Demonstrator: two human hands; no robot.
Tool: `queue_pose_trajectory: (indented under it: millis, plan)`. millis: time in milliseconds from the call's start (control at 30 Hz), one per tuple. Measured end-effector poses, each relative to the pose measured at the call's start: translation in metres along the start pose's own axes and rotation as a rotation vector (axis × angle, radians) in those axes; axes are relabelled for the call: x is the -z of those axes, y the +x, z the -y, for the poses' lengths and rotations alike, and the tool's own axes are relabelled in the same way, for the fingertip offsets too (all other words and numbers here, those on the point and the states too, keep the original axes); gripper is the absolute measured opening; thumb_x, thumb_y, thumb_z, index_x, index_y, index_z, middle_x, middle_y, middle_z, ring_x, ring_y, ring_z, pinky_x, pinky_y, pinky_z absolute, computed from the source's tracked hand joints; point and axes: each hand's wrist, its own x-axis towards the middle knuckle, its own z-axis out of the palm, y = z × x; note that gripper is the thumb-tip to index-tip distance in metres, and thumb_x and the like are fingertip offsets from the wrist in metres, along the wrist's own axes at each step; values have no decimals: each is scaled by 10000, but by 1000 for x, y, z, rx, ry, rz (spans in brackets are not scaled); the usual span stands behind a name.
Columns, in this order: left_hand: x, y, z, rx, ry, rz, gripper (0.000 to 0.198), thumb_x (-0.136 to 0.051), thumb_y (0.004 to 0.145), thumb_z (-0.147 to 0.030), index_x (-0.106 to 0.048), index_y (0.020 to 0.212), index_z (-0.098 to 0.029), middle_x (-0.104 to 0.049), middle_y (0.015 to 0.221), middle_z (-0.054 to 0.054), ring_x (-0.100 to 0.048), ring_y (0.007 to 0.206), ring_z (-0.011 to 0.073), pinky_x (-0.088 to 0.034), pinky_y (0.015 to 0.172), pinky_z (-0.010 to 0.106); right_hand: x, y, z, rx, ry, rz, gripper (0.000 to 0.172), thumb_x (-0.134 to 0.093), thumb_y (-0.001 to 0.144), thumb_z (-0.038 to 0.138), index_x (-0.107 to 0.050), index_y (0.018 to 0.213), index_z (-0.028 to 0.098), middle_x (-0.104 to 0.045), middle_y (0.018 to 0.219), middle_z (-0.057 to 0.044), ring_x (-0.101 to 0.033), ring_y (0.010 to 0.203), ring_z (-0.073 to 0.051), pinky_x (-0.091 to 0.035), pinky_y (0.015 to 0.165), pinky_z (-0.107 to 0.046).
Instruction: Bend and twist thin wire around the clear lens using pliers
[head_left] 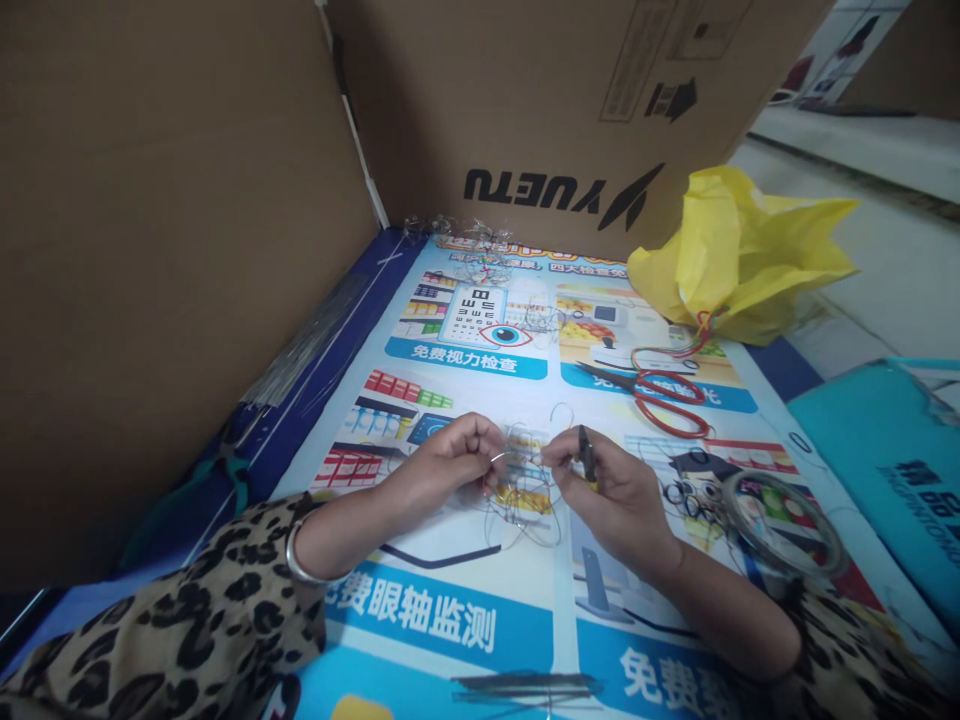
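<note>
Angled inward, left hand [466,455] and right hand [616,492] pinch closed on wire [521,490], the right also gripping a dark tool [586,456]

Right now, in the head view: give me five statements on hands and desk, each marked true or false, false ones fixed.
1. The left hand pinches wire. True.
2. The scissors lie on the poster. True.
3. The right hand holds the scissors. False: it holds a dark-tipped tool.
4. A bracelet circles the left wrist. True.
5. The big lettering on the cardboard reads upright. False: it is upside down.
</note>
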Motion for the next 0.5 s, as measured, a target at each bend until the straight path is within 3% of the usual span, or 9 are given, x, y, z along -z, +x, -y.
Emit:
queue_pose_trajectory:
  millis: [167, 500]
  plan:
    - [-2, 0, -2, -24, 49, -20, 112, -514, 794, -139, -479, 897, -168, -537, 710, -12, -499, 601, 89, -391, 610, 256, 0, -1, -1, -2, 7, 4, 138, -515, 727, 113, -577, 801, 212, -604, 764, 1, -579, 719, -144, -464, 680, -271]
    - [-3, -4, -1, -111, 362, -131, 103, -494, 798, -141, -495, 897, -170, -494, 779, -11, -478, 674, 91, -394, 631, 236, -1, -1, 2, -111, 93, -40, 113, -550, 711, 152, -605, 795, 204, -621, 751, -3, -575, 703, -143, -476, 663, -274]
